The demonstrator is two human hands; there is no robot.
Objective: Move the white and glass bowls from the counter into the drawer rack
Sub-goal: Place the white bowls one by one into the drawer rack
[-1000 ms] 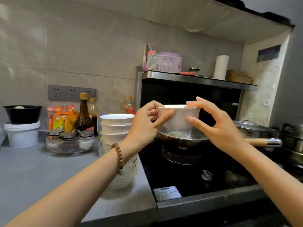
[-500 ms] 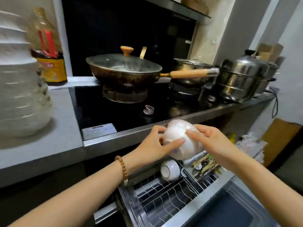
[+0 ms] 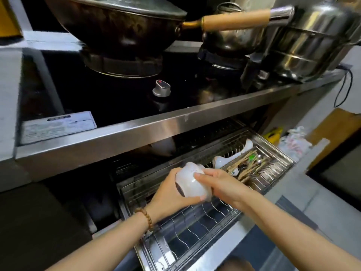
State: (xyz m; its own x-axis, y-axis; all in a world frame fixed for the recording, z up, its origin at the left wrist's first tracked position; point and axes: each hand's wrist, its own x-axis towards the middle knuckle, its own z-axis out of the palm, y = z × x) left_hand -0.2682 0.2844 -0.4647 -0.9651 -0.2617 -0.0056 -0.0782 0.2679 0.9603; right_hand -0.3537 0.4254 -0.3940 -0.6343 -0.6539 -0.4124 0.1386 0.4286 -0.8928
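I hold a white bowl (image 3: 190, 184) between both hands over the open drawer rack (image 3: 197, 222), tipped on its side with the foot ring turned toward my left. My left hand (image 3: 168, 194) cups it from below and from the left, thumb up by the base; my right hand (image 3: 216, 184) presses the other side, fingers (image 3: 199, 176) laid across the top of the curve. So both hands are clamped on the one bowl, and it is clear of the wires, not yet resting in them.

To seat it well, I think I should keep it on edge and lower it so the rim slides into a gap between two of the upright wires, just in front of the small white bowl (image 3: 195, 166) that seems to stand behind it. I should not let go until I feel the wires carry the weight, and I should ease my lower fingers out first so they are not pinched.

Both forearms reach down and forward from the lower edge of the view, wrists bent inward toward each other, a bead bracelet (image 3: 145, 218) on the left. The chopsticks (image 3: 248, 167) and spoon (image 3: 232, 156) lie in the rack's right part, near my right hand.
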